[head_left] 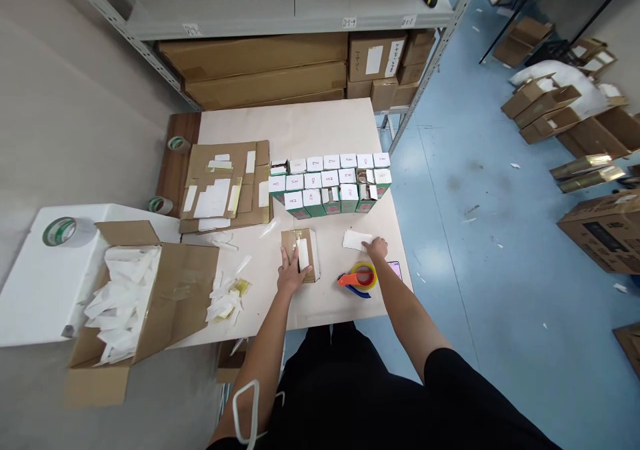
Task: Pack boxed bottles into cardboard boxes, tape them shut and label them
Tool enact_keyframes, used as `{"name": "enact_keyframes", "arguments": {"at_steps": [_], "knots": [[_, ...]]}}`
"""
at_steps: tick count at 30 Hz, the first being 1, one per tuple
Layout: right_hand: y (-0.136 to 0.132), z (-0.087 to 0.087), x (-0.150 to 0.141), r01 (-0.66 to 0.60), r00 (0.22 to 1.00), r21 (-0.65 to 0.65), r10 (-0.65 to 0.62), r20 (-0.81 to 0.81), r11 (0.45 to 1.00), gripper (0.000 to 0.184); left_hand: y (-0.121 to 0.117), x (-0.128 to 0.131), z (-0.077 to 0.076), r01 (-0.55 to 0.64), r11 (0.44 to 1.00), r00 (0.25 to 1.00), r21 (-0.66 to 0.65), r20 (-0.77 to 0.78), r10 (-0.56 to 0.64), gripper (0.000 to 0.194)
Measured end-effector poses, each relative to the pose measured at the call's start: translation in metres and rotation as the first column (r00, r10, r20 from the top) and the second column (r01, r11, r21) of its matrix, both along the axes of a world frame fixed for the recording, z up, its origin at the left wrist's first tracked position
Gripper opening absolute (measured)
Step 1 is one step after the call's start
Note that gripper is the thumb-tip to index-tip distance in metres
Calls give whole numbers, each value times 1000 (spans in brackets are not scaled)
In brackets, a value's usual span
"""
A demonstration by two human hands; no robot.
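A small brown cardboard box with clear tape and a white label on top lies near the table's front edge. My left hand rests on this box, thumb and fingers spread. To the right, my right hand has its fingers closed at the edge of some white paper slips. Just below them lies an orange tape dispenser with a yellow tape roll and a blue handle or blade part. A phone is partly behind my right forearm.
Rows of white-topped green cartons stand behind the hands. Flattened cardboard lies left, near crumpled backing paper. An open carton full of white scraps is further left. A metal shelf borders the table's back.
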State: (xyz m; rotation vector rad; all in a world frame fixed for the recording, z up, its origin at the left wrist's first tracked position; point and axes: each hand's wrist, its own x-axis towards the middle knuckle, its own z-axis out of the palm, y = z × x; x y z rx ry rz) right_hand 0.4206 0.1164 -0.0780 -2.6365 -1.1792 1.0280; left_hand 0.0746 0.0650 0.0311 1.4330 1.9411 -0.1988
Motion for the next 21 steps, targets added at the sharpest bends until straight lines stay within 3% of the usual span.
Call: {"name": "enact_keyframes", "arguments": {"at_steps": [7, 15, 18, 21], "knots": [[-1, 9, -1, 19, 997, 53, -15, -69, 998, 18, 0, 0, 1, 8, 1000, 1000, 0, -4, -8, 98], [-10, 51, 2, -191, 981, 121, 187, 46, 974, 30, 1, 2, 7, 1, 1000, 1000, 23, -2, -1, 98], [-16, 72, 3, -187, 982, 149, 180, 60, 971, 29, 3, 8, 13, 11, 999, 996, 46, -86, -7, 96], [-23, 93, 3, -159, 987, 174, 159, 18, 972, 25, 8, 25, 24, 81, 984, 985, 161, -166, -53, 90]]}}
